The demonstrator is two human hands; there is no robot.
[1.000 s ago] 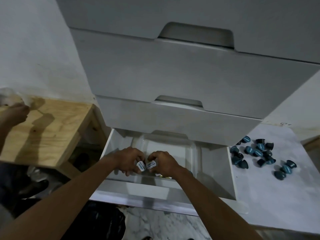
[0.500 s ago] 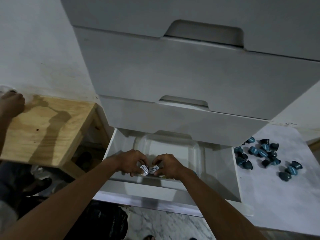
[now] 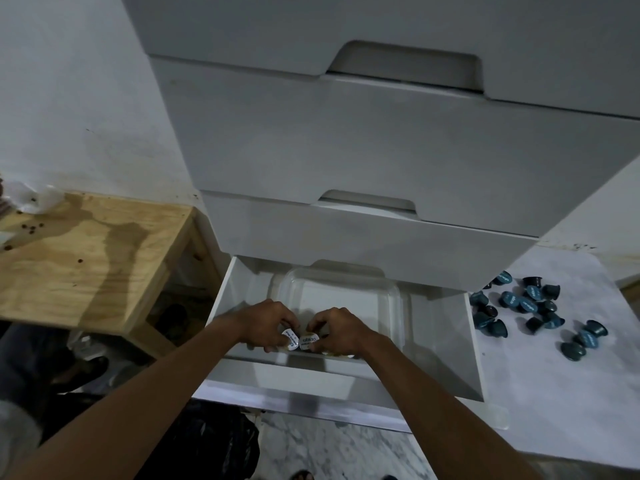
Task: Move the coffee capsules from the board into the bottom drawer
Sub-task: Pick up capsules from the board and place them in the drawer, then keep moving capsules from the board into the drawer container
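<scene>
Light: dim, cool grey-blue cast throughout.
Brightest: drawer fronts (image 3: pixel 381 150) and white board (image 3: pixel 554 393).
Shadows: soft, arm-shaped streak across wooden bench (image 3: pixel 69 271); near-black underneath.
Highlights: pale lids of capsules (image 3: pixel 290 338); faint sheen on clear tub (image 3: pixel 394 292).
Distortion: wide-angle bowing of straight edges toward corners.
Sharpness: centre crisp; dark areas grainy.

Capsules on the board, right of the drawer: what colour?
Dark teal-blue capsules, some showing lighter blue printed lids. Head view, the only one, shows them clearly.
</scene>
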